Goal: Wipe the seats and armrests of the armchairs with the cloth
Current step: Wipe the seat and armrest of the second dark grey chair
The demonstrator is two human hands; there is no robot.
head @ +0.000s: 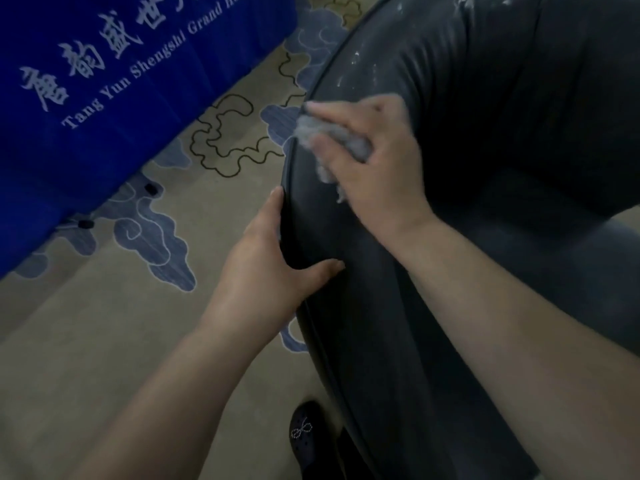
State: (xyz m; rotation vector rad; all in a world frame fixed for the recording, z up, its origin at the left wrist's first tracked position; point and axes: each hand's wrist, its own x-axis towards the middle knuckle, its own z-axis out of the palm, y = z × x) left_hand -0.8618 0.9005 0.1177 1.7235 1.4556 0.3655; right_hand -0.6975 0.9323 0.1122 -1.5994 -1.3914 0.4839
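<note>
- A beige carpet (104,341) with blue cloud motifs covers the floor, and a dark leather armchair (502,237) fills the right of the view.
- The right hand (374,161) holds the pale grey cloth (332,140) bunched against the top of the armrest (346,271), close to its piped outer edge; its fingers (332,110) are curled over the wad, pinching it against the palm.
- The left hand (266,265) steadies the same armrest nearer the camera: thumb lying on top, the other fingers pressed together along the outer side.
- By my reading the job is at an early or middle stage. The stretch of armrest nearer the camera looks smooth and free of specks, while white flecks (360,67) dot the curve beyond the cloth and the upper back (dust or lint, too blurred to tell).
- The seat (519,209) lies in shadow, so its condition cannot be judged; the far armrest and any other armchairs are out of view.
- A blue skirted table cover (121,98) with white lettering stands well apart to the left.
- A dark shoe (304,431) with a beaded bow sits by the chair's base.
- Nothing blocks the wiping path along the armrest.
</note>
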